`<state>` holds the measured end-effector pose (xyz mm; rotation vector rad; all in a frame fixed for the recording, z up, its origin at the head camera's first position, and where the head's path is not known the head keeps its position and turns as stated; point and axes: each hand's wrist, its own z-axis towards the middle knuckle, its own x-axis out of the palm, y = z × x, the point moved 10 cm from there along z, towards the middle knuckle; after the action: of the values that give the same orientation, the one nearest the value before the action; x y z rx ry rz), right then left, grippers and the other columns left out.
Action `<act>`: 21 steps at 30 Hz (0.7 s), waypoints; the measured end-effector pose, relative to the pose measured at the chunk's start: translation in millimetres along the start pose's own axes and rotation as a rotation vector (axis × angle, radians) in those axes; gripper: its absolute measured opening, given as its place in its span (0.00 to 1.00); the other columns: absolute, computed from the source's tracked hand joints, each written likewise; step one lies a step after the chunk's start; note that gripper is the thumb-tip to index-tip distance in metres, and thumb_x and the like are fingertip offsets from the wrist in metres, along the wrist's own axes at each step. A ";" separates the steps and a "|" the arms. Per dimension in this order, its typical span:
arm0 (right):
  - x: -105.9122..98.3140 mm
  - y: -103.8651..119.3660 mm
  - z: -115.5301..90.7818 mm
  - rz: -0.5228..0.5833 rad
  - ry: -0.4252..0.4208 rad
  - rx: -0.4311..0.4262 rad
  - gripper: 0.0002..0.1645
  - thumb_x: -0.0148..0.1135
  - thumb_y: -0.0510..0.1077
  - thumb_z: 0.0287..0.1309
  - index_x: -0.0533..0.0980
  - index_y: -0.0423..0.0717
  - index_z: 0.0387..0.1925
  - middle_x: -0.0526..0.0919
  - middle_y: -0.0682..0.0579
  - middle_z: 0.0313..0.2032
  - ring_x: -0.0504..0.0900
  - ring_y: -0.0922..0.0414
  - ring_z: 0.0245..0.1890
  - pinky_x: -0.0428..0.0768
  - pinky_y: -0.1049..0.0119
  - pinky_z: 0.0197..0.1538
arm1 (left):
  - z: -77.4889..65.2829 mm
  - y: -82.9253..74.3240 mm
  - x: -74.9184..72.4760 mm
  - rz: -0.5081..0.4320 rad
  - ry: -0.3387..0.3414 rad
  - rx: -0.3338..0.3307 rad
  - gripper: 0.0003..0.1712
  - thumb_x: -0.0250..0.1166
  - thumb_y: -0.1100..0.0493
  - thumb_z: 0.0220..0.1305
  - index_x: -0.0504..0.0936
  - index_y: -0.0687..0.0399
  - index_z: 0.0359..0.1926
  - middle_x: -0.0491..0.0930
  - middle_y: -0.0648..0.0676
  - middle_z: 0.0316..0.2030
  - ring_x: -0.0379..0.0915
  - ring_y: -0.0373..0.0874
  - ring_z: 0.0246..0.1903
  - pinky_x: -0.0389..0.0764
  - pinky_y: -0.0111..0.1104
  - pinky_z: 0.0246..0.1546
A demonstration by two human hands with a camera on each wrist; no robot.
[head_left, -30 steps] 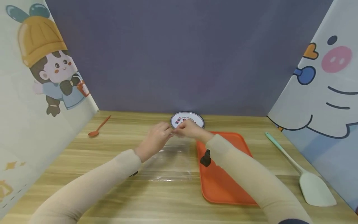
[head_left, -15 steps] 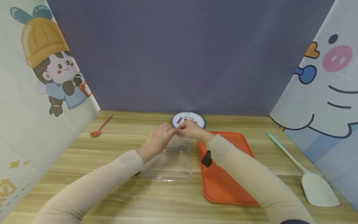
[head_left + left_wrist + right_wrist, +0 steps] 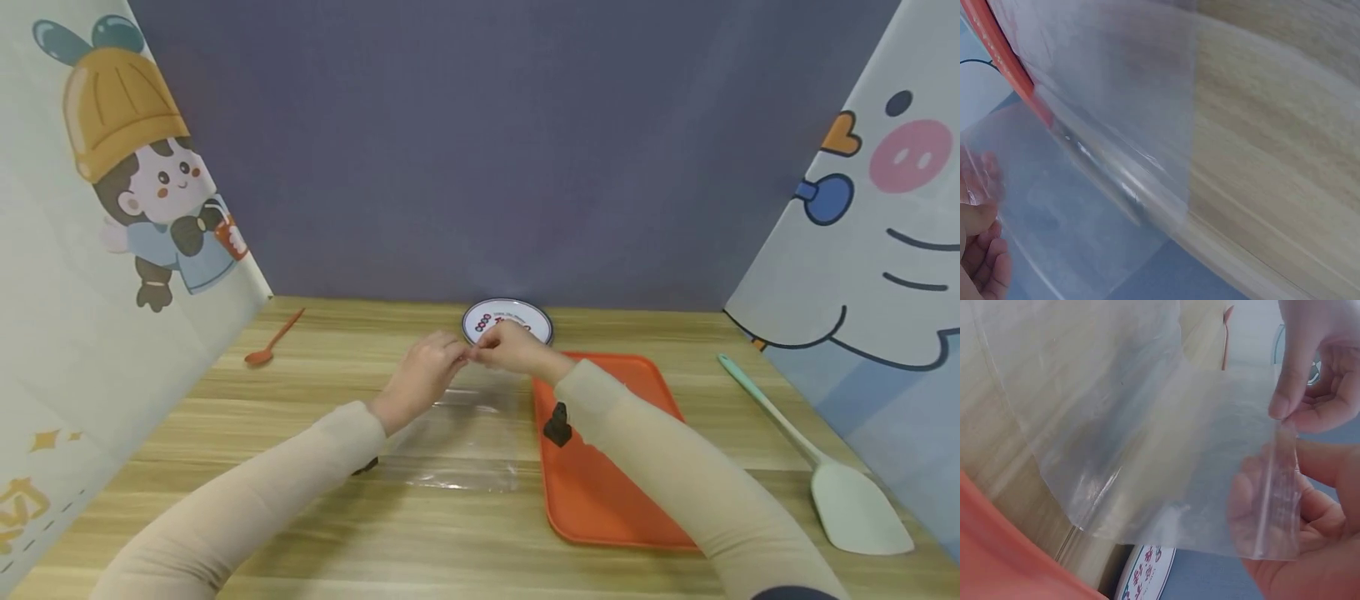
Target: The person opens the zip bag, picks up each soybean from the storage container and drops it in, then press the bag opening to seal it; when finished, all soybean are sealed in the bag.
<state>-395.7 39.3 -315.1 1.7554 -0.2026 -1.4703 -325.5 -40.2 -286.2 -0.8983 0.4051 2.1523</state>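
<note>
- Over the middle of the worktop [image 3: 420,550], a clear bag [image 3: 465,446] stretches from both hands back toward the person, left of the red tray [image 3: 600,492].
- The left hand [image 3: 423,371] pinches the bag's top edge between thumb and forefinger.
- The right hand [image 3: 510,346], just beside it, grips the same edge, some fingers showing through the film.
- Behind the hands lies a plate [image 3: 517,311]; far left, a spoon [image 3: 259,357]; far right, a spatula [image 3: 858,508].
</note>
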 end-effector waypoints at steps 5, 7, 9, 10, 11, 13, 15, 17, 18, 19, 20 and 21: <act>-3.5 -3.5 3.2 -0.041 -0.042 0.036 0.10 0.64 0.43 0.58 0.85 0.39 0.30 0.86 0.49 0.24 0.76 0.66 0.23 0.75 0.77 0.29 | 0.2 -2.2 2.7 0.076 0.015 0.055 0.03 0.69 0.65 0.56 0.84 0.59 0.33 0.83 0.52 0.30 0.78 0.45 0.33 0.83 0.33 0.38; -5.5 -4.0 4.2 -0.067 -0.063 0.050 0.10 0.65 0.44 0.57 0.85 0.40 0.29 0.84 0.54 0.21 0.76 0.66 0.21 0.74 0.77 0.27 | 0.3 -3.1 3.7 0.098 0.018 0.072 0.02 0.67 0.65 0.58 0.84 0.59 0.32 0.83 0.52 0.29 0.78 0.44 0.32 0.83 0.32 0.37; -6.3 -4.0 5.4 -0.081 -0.075 0.057 0.10 0.65 0.44 0.56 0.86 0.41 0.30 0.83 0.55 0.19 0.75 0.66 0.20 0.73 0.77 0.27 | 0.6 -3.1 4.3 0.102 0.017 0.077 0.02 0.66 0.65 0.59 0.84 0.59 0.32 0.84 0.52 0.29 0.78 0.45 0.33 0.83 0.32 0.37; -6.4 -3.9 5.9 -0.085 -0.079 0.057 0.10 0.65 0.43 0.56 0.86 0.41 0.30 0.83 0.55 0.19 0.75 0.66 0.20 0.73 0.77 0.26 | 0.7 -3.4 4.3 0.107 0.014 0.080 0.01 0.66 0.65 0.59 0.84 0.59 0.32 0.84 0.53 0.30 0.79 0.45 0.32 0.83 0.32 0.37; -6.6 -3.6 6.2 -0.090 -0.084 0.057 0.10 0.65 0.43 0.56 0.86 0.40 0.30 0.83 0.55 0.19 0.75 0.66 0.20 0.73 0.77 0.27 | 0.8 -3.8 4.4 0.113 0.011 0.084 0.01 0.66 0.66 0.58 0.84 0.59 0.32 0.84 0.53 0.30 0.79 0.45 0.33 0.84 0.32 0.37; -6.2 -5.1 6.5 -0.093 -0.089 0.061 0.10 0.65 0.43 0.55 0.86 0.41 0.29 0.83 0.54 0.19 0.75 0.66 0.20 0.74 0.77 0.27 | 0.9 -5.9 4.7 0.131 0.004 0.097 0.02 0.67 0.67 0.56 0.84 0.59 0.32 0.85 0.53 0.30 0.79 0.45 0.33 0.84 0.31 0.37; -6.3 -7.7 6.2 -0.096 -0.096 0.067 0.10 0.65 0.43 0.55 0.86 0.40 0.29 0.84 0.53 0.20 0.76 0.65 0.21 0.74 0.76 0.28 | 0.9 -8.9 5.4 0.152 -0.005 0.112 0.04 0.68 0.68 0.54 0.84 0.58 0.32 0.85 0.53 0.30 0.79 0.44 0.33 0.84 0.31 0.37; -9.7 -10.7 5.3 -0.108 -0.127 0.065 0.10 0.65 0.43 0.54 0.86 0.40 0.29 0.85 0.53 0.22 0.76 0.63 0.24 0.74 0.75 0.31 | -0.1 -14.6 7.4 0.169 -0.006 0.148 0.07 0.68 0.71 0.52 0.83 0.58 0.31 0.85 0.52 0.30 0.80 0.44 0.33 0.84 0.30 0.37; -11.8 -12.9 4.8 -0.108 -0.145 0.067 0.10 0.65 0.43 0.54 0.86 0.40 0.29 0.86 0.52 0.23 0.76 0.63 0.25 0.74 0.75 0.31 | -0.9 -18.2 8.1 0.176 -0.005 0.169 0.08 0.68 0.72 0.51 0.83 0.58 0.31 0.85 0.52 0.31 0.80 0.44 0.34 0.84 0.30 0.38; -14.4 -14.4 4.4 -0.106 -0.162 0.065 0.10 0.65 0.43 0.54 0.86 0.40 0.29 0.86 0.51 0.25 0.76 0.62 0.27 0.73 0.75 0.32 | -1.7 -20.9 8.9 0.182 -0.003 0.184 0.09 0.67 0.74 0.50 0.82 0.58 0.31 0.85 0.52 0.31 0.81 0.44 0.34 0.85 0.30 0.38; -17.4 -15.7 4.2 -0.107 -0.181 0.060 0.10 0.65 0.43 0.54 0.86 0.39 0.29 0.87 0.50 0.26 0.76 0.61 0.29 0.73 0.74 0.33 | -2.7 -23.5 9.3 0.186 -0.002 0.197 0.10 0.67 0.74 0.50 0.82 0.57 0.31 0.85 0.52 0.32 0.81 0.44 0.35 0.85 0.30 0.39; -20.4 -16.5 4.0 -0.106 -0.197 0.053 0.10 0.65 0.42 0.54 0.86 0.39 0.29 0.87 0.50 0.27 0.76 0.60 0.30 0.74 0.74 0.34 | -3.7 -25.7 10.0 0.191 0.004 0.206 0.11 0.66 0.76 0.49 0.82 0.57 0.31 0.85 0.51 0.32 0.82 0.44 0.36 0.85 0.30 0.39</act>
<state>-411.5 60.2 -310.8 1.6842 -0.2562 -1.7307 -309.3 -19.9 -295.9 -0.7732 0.7266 2.2305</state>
